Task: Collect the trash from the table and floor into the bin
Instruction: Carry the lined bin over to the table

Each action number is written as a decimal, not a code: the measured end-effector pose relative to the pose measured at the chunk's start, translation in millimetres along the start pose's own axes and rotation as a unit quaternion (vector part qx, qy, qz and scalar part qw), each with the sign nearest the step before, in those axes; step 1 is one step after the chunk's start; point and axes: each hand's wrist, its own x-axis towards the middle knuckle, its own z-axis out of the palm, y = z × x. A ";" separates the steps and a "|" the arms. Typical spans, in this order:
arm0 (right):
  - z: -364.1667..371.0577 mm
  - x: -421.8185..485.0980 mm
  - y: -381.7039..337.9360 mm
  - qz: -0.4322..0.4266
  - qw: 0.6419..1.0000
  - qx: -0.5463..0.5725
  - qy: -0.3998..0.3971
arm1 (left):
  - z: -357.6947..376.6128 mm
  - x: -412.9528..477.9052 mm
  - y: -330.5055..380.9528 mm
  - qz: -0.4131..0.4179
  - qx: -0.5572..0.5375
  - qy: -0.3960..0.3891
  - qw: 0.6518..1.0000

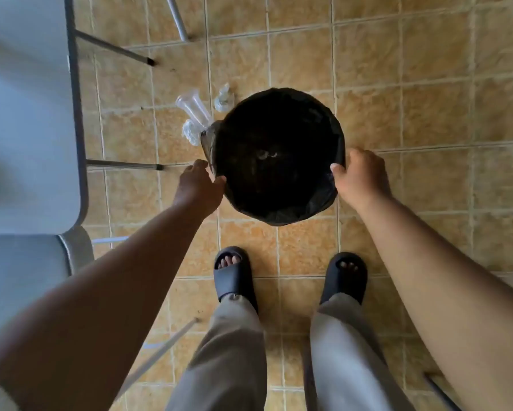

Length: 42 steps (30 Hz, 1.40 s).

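A round bin lined with a black bag stands on the tiled floor in front of my feet. My left hand grips its left rim, thumb hooked over the edge. My right hand grips the right rim the same way. Deep inside the bin lies a small pale scrap. On the floor just left of the bin lie a clear plastic cup on its side, a crumpled clear wrapper below it and another crumpled clear piece near the bin's upper left.
A grey table fills the left side, its metal legs reaching toward the bin. A second grey surface sits below it. Another metal leg stands at the top. My feet in black slides stand behind the bin.
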 end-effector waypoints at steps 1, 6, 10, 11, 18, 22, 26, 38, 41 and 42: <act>8.0 6.3 3.0 0.004 1.000 0.001 0.009 | 7.3 10.2 -4.1 -0.005 0.001 0.002 1.000; 41.7 30.0 14.0 0.047 0.998 0.029 0.022 | 37.9 39.9 -14.0 -0.036 -0.017 -0.023 0.999; 46.3 27.0 13.2 0.053 0.996 0.050 0.044 | 42.4 38.9 -12.1 -0.030 0.017 0.004 0.999; 43.3 23.6 12.5 0.054 0.996 0.060 0.043 | 39.5 34.4 -10.5 -0.029 0.020 0.011 0.999; -20.1 -21.4 -7.6 0.045 0.995 0.082 0.038 | -14.6 -17.1 13.0 -0.008 -0.025 0.026 0.999; -85.9 -61.3 -35.9 0.037 0.995 0.081 0.040 | -75.0 -66.3 37.6 0.011 -0.053 0.030 0.998; -160.4 -108.0 -69.1 0.010 0.996 0.077 0.038 | -145.3 -125.6 61.6 0.023 -0.071 0.035 0.997; -349.5 -255.3 -146.8 -0.099 0.991 0.048 0.074 | -315.0 -314.9 105.3 0.034 -0.112 0.097 0.988; -377.7 -278.8 -154.1 -0.140 0.986 0.050 0.068 | -333.5 -350.0 106.0 0.030 -0.128 0.114 0.985; -385.0 -284.1 -156.5 -0.156 0.984 0.049 0.067 | -337.1 -359.3 105.7 0.026 -0.133 0.124 0.983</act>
